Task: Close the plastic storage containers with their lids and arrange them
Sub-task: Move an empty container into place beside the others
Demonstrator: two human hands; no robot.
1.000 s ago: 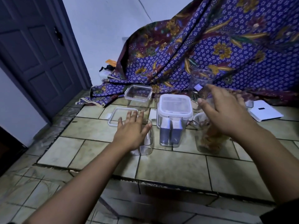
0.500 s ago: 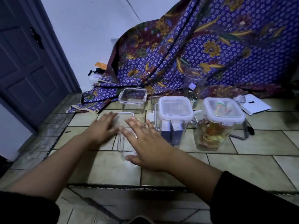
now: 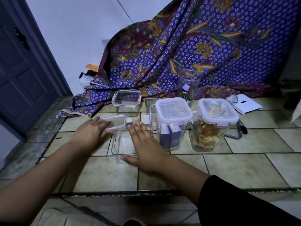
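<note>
An open clear container (image 3: 121, 145) stands on the tiled floor between my hands. My left hand (image 3: 91, 133) grips the left edge of its clear lid (image 3: 116, 122), which is tilted just behind the container. My right hand (image 3: 146, 150) lies flat against the container's right side, fingers spread and thumb at the front corner. Behind stands an empty lidded container (image 3: 126, 101). To the right are a lidded container with blue packets (image 3: 173, 111) and a lidded container with colourful snacks (image 3: 217, 113).
A tall clear cup (image 3: 189, 84) stands behind the closed containers, in front of a draped purple batik cloth (image 3: 211, 46). A white box (image 3: 245, 106) lies at the back right. A dark door (image 3: 24, 70) is on the left. The tiled ledge (image 3: 228, 170) drops off near me.
My right hand left the snack container, now lidded, and moved to the open container. My left hand shifted onto the loose lid and has tilted it up.
</note>
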